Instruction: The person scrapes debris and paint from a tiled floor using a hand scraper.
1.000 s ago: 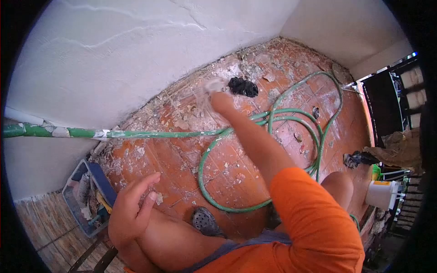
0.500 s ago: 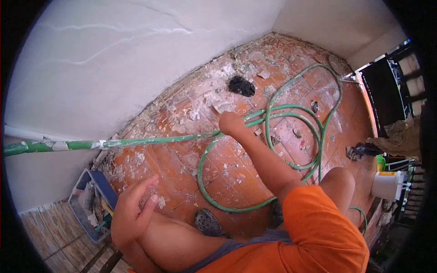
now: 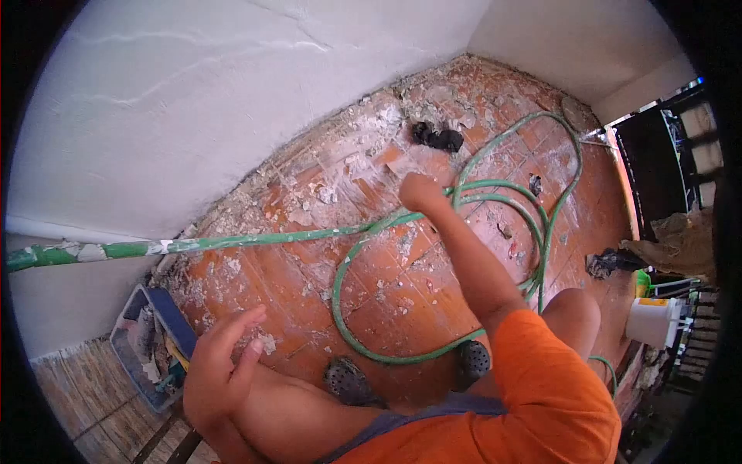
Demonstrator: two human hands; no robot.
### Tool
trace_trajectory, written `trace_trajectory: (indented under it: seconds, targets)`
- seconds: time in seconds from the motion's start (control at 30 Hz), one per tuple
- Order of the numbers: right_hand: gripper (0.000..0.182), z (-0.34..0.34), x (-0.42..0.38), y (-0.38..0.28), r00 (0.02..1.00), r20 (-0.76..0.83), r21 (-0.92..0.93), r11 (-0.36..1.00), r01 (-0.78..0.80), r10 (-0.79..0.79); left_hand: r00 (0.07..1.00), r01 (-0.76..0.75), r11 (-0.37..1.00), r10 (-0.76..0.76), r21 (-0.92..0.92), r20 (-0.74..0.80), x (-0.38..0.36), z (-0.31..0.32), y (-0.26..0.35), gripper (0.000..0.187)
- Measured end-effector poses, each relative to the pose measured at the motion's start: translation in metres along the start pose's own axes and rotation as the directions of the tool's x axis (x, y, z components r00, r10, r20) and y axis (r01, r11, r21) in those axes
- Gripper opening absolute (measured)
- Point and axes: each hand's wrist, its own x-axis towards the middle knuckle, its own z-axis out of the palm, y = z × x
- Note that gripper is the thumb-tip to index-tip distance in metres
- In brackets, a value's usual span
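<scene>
My right hand (image 3: 423, 193) is closed in a fist low over the debris-strewn tile floor (image 3: 305, 271). From its far side juts the flat blade of a scraper (image 3: 403, 165); the fist hides the handle. Just beyond the blade lies a crumpled black plastic piece (image 3: 439, 138). A green hose (image 3: 340, 301) runs in from the left and loops around and below this hand. My left hand (image 3: 220, 363) rests by my left knee, fingers apart and holding nothing.
A blue-rimmed tub (image 3: 174, 321) with tools and scraps stands at left. Pale walls (image 3: 170, 116) border the floor, with flaked plaster along their base. At right are a white bucket (image 3: 653, 321) and a brown sack (image 3: 680, 243). My dark clogs (image 3: 349, 380) are below.
My right hand has moved to the right and slightly farther away with the scraper. The black plastic piece has shifted right and changed shape. My left hand has barely moved.
</scene>
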Motion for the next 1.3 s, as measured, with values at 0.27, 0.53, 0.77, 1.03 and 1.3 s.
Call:
trace_trajectory:
  seconds: [0.27, 0.53, 0.77, 1.03, 1.3]
  targets:
    - [0.025, -0.031, 0.118, 0.053, 0.977, 0.199, 0.043, 0.995, -0.089, 0.078, 0.999, 0.049, 0.997, -0.049, 0.053, -0.004, -0.001, -0.004, -0.004, 0.032]
    - [0.032, -0.036, 0.107, 0.044, 0.964, 0.082, 0.181, 0.947, -0.265, 0.254, 0.999, 0.035, 0.999, -0.035, -0.038, 0.019, 0.000, -0.006, -0.010, 0.029]
    - [0.031, 0.020, 0.016, -0.052, 0.955, -0.286, 0.232, 0.961, 0.152, -0.082, 0.999, 0.021, 0.999, -0.021, -0.029, 0.024, 0.004, -0.013, -0.028, 0.028]
    - [0.029, 0.011, 0.215, 0.015, 0.929, 0.310, 0.040, 0.973, -0.226, 0.203, 0.999, 0.029, 0.998, -0.029, 0.059, -0.014, 0.001, -0.013, -0.020, 0.028]
    - [0.031, -0.084, 0.076, -0.025, 0.954, 0.211, 0.459, 0.840, -0.291, 0.214, 1.000, -0.001, 0.999, 0.002, 0.051, -0.020, -0.001, -0.013, -0.018, 0.028]
